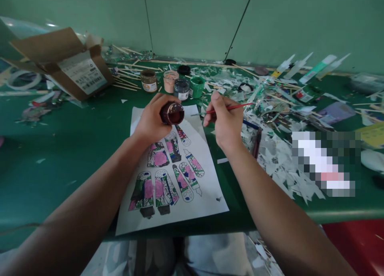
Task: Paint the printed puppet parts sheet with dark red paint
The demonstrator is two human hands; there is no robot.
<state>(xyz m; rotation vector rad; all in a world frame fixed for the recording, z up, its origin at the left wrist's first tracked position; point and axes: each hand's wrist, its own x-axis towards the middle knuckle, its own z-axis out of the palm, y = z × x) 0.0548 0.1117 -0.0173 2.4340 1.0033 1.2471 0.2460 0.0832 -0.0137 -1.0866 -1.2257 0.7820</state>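
At frame centre, the left hand closes its grip round an open paint jar tilted rightward; the right hand pinches a paintbrush, long axis level, bristles just beside the jar's mouth, above the painted sheet on the surface.

My white sheet carries cut-out shapes painted pink, green and black on a dark green table. I hold a dark red paint jar and a red-handled brush. A green pot stands behind.
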